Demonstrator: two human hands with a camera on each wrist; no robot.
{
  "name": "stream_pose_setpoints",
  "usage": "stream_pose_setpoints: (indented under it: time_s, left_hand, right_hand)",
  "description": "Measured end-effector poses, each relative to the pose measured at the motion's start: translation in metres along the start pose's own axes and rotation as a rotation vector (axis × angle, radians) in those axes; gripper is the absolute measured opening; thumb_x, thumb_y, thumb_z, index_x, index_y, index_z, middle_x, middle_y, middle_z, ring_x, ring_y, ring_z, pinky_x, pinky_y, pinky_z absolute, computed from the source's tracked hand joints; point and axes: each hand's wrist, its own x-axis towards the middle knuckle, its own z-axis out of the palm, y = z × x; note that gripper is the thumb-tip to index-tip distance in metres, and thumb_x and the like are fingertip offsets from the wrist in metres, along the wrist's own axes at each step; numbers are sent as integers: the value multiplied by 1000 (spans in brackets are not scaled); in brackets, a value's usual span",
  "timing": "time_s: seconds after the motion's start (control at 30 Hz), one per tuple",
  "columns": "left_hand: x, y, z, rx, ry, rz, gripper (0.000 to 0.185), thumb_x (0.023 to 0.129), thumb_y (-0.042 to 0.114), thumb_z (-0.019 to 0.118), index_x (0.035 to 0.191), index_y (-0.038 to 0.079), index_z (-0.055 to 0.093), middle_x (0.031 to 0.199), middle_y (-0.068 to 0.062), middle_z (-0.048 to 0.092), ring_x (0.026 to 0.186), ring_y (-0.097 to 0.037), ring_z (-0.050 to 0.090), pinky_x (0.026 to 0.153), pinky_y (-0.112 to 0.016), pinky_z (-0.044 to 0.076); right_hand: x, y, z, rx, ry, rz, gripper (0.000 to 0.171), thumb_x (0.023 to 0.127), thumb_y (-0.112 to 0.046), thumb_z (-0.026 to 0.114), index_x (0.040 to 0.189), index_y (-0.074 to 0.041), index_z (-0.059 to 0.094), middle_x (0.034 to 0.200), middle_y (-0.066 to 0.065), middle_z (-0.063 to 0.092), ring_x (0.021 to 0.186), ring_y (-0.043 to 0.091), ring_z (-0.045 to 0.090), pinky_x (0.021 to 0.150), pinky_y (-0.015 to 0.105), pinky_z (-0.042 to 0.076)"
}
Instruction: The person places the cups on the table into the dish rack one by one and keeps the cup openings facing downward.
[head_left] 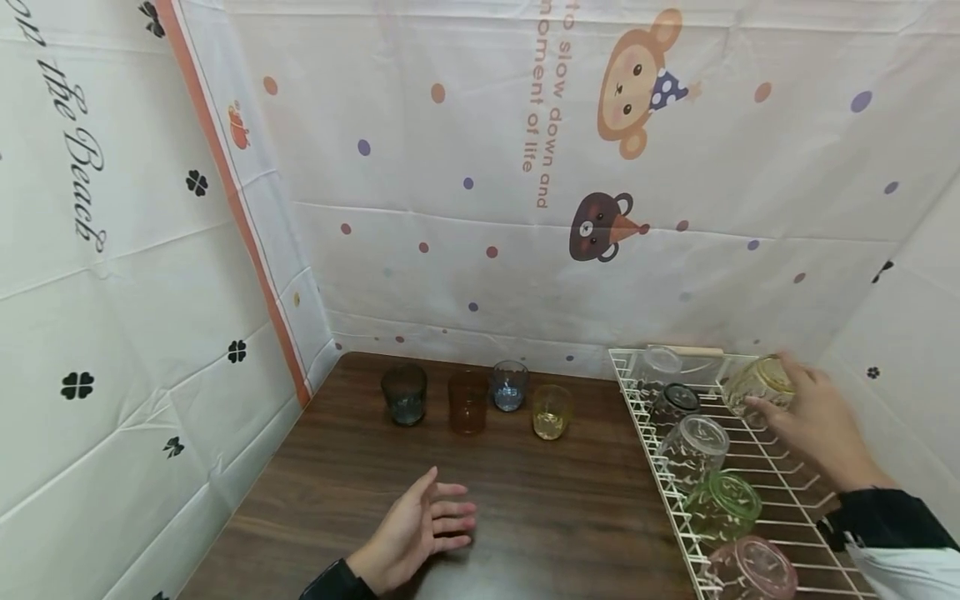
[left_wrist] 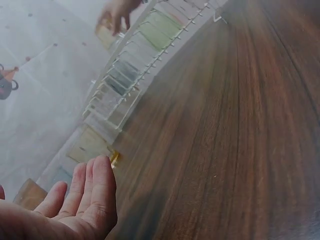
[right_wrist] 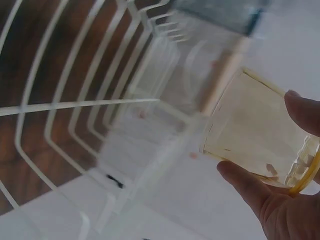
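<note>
My right hand (head_left: 825, 425) grips a yellow-tinted glass (head_left: 761, 387) over the far right of a white wire rack (head_left: 651, 462). In the right wrist view, thumb and fingers clasp this glass (right_wrist: 260, 135) near its thick yellow base, and its mouth points away from the palm. Whether it touches the wires I cannot tell. Along the rack's left side stand a clear glass (head_left: 662, 362), a dark glass (head_left: 677, 400), another clear glass (head_left: 693, 454), a green glass (head_left: 723, 504) and a pink glass (head_left: 752, 571). My left hand (head_left: 420, 525) hovers over the table, holding nothing, fingers loosely extended.
At the back of the brown wooden table (head_left: 555, 517) stand a grey glass (head_left: 405, 394), an amber-brown glass (head_left: 467, 404), a blue glass (head_left: 510, 386) and a yellow glass (head_left: 551, 412). A printed white cloth (head_left: 420, 275) hangs behind and at both sides.
</note>
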Motion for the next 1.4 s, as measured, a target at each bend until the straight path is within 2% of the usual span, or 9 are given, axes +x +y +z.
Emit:
stream_pose_setpoints:
  time_s: [0.1,0.2,0.33,0.6,0.83,0.97,1.13,1.4]
  left_hand:
    - [-4,-2,-2,-21,0,-9,85,113,64,30,156,-9,36,144,-26,62,121,-28,69,105,-46,59]
    - [-7,-3,-4,-28,-1,-12,85,113,64,30,156,-9,36,144,-26,62,121,-28,68,105,-46,59]
    - [-10,-5,-6,-46,-2,-9,82,113,61,31,156,-9,36,142,-24,64,119,-27,69,104,-46,59]
    - [-16,-9,-6,-108,-5,-26,70,116,51,28,154,-8,39,131,-14,70,115,-24,69,103,-45,60]
    - [-18,-9,-3,-131,-8,-31,70,115,51,32,153,-7,41,132,-15,69,114,-24,69,103,-45,60]
    - [-19,-12,-4,-127,-25,-32,67,116,49,28,148,-8,46,134,-15,68,116,-24,68,104,-44,59]
    - [-21,-14,-9,-141,-37,-26,62,116,47,26,138,-3,55,133,-14,67,118,-25,68,105,-44,58]
    - [-25,-14,-10,-164,-42,-24,62,116,48,28,142,-3,50,135,-15,66,121,-26,67,107,-46,58]
  right_hand:
    - [7,8,14,-19,-59,10,95,100,-22,74,168,4,12,141,58,33,113,73,45,87,82,42]
    - [12,12,25,-14,-95,27,95,99,-20,75,165,9,14,140,59,32,119,75,39,93,84,39]
    - [18,12,36,-7,-135,42,93,98,-21,75,165,10,17,141,59,32,123,75,37,97,84,37]
    - [30,19,53,-15,-194,77,95,99,-22,75,164,12,15,141,61,32,119,75,45,92,79,46]
    - [35,33,64,-21,-146,95,92,101,-22,73,164,12,16,142,60,31,124,76,39,96,82,41]
    - [38,39,68,-20,-115,76,91,102,-24,73,164,11,16,142,60,32,124,76,39,97,83,40]
    - [44,42,78,-19,-63,43,85,100,-19,74,162,12,24,141,58,37,124,75,41,98,82,40]
    - [50,40,91,42,-46,64,76,105,-12,64,163,11,20,147,56,29,126,76,39,100,83,38]
